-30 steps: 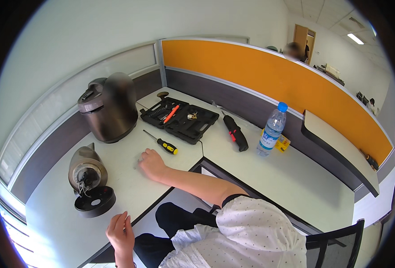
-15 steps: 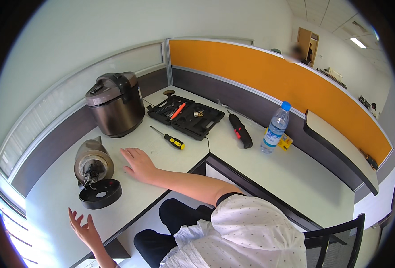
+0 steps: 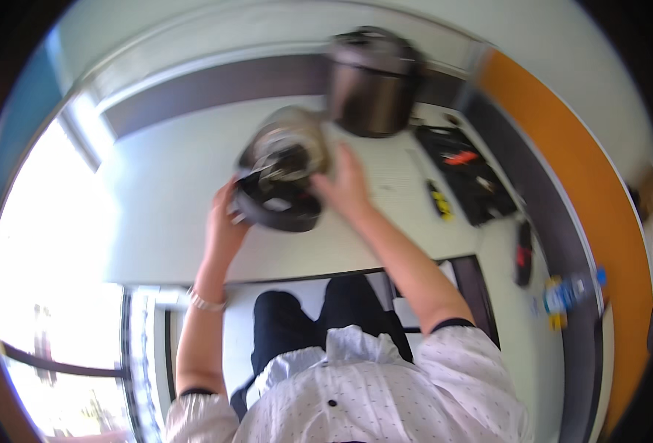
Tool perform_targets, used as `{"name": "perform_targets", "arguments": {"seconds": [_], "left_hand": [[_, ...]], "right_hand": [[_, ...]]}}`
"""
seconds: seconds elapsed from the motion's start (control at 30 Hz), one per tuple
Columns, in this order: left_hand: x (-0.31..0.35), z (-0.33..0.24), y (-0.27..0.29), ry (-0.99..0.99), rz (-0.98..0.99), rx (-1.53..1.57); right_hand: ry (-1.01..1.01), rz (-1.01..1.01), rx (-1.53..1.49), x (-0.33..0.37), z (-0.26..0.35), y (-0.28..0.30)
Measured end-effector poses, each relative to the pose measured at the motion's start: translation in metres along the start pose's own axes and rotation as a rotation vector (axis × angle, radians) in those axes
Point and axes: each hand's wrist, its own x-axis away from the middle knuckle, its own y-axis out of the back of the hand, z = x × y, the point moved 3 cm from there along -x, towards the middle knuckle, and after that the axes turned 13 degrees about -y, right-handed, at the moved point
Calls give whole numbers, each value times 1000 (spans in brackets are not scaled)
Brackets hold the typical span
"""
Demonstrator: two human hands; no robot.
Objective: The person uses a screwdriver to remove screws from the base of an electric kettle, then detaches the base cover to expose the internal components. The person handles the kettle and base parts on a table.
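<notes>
A grey-brown electric kettle lies on its side on the desk, its opened bottom facing me with loose wires showing. Its round black bottom cover hangs at the near side of that opening. My left hand grips the cover's left edge, fingers partly hidden behind it. Against the kettle's right side is my right hand, thumb toward the opening and fingers stretched apart. Motion blur softens the contact.
Behind the kettle stands a brown rice cooker. To the right lie a yellow-and-black screwdriver, an open black tool case and a black-and-red power tool. A water bottle is farther right, by the orange partition.
My view has swung left. Both hands have come to the kettle: the left has taken hold of the bottom cover's edge, and the right has moved to the kettle's right side.
</notes>
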Motion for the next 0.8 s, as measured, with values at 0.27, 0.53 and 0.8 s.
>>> {"name": "perform_targets", "arguments": {"seconds": [0.27, 0.53, 0.8], "left_hand": [[-3, -20, 7, 33, -119, -56], [-3, -13, -1, 57, -124, 39], [-2, -20, 4, -11, -113, -20]], "right_hand": [[-41, 83, -122, -15, 12, -11], [-219, 170, -197, -22, -10, -16], [-157, 127, -157, -22, -5, -14]]}}
